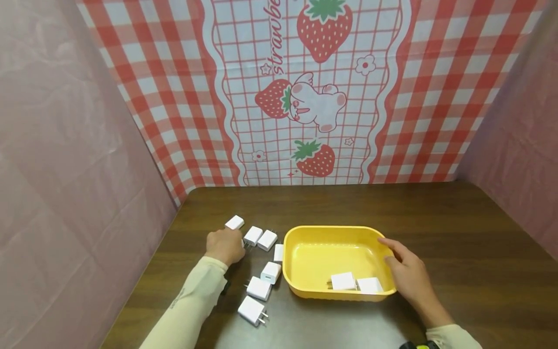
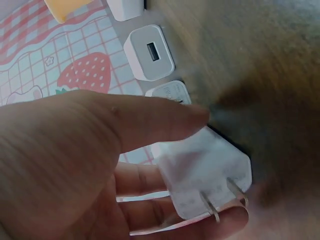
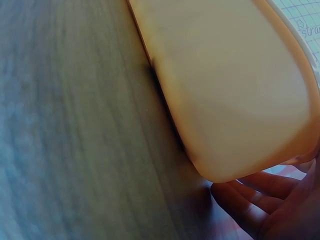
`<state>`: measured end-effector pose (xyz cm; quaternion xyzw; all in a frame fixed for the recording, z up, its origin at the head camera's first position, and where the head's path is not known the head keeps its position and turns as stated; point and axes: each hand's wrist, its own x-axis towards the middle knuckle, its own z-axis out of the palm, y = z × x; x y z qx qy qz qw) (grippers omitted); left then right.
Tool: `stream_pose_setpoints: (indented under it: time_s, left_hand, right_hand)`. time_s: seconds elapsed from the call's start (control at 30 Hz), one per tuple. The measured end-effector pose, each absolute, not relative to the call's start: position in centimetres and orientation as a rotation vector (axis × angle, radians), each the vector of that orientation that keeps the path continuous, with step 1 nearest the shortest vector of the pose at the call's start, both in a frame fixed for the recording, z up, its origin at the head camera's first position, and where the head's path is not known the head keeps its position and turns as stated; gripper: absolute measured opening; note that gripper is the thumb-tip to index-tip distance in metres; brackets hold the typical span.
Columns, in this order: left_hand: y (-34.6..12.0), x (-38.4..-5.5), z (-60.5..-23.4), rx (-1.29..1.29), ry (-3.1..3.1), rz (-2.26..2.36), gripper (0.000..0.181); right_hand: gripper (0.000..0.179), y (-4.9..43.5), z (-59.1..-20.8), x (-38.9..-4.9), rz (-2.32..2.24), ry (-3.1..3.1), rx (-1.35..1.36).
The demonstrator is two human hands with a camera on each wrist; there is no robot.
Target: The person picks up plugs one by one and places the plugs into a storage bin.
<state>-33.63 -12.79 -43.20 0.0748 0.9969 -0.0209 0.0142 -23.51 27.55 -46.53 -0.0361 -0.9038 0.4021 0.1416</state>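
Note:
My left hand [image 1: 225,245] is low over the left part of the table. Its thumb and fingers pinch a white USB wall charger [image 2: 207,172], whose two metal prongs point away from the palm. The hand hides most of that charger in the head view. A yellow plastic basin [image 1: 333,259] stands to its right, with two white chargers [image 1: 343,281] lying at its near right corner. At the basin's right end my right hand [image 1: 410,276] grips the rim, thumb over the inner side; the right wrist view shows fingers against the outer wall.
Several more white chargers [image 1: 259,288] lie in a loose curve between my left hand and the basin, one [image 1: 279,253] right beside its left wall. Another charger [image 1: 234,222] lies just beyond my left hand. A strawberry-patterned cloth [image 1: 305,97] hangs behind the wooden table [image 1: 462,232].

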Motion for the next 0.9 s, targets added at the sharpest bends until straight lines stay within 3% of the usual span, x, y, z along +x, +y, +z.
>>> stream_pose_setpoints:
  time_s: [0.4, 0.73, 0.9]
  left_hand:
    - [-13.37, -33.48, -43.4, 0.221, 3.101, -0.029, 0.014]
    - [-13.39, -33.58, -43.43, 0.182, 3.141, 0.086, 0.038]
    - [-13.3, -33.34, -43.31, 0.219, 3.21, 0.105, 0.041]
  right_hand:
    - [0.037, 27.47, -46.36, -23.56, 1.167, -2.622, -0.108]
    - [0.037, 27.55, -46.55, -23.63, 1.174, -2.617, -0.108]
    - [0.036, 27.61, -46.59, -23.56, 1.162, -2.624, -0.108]
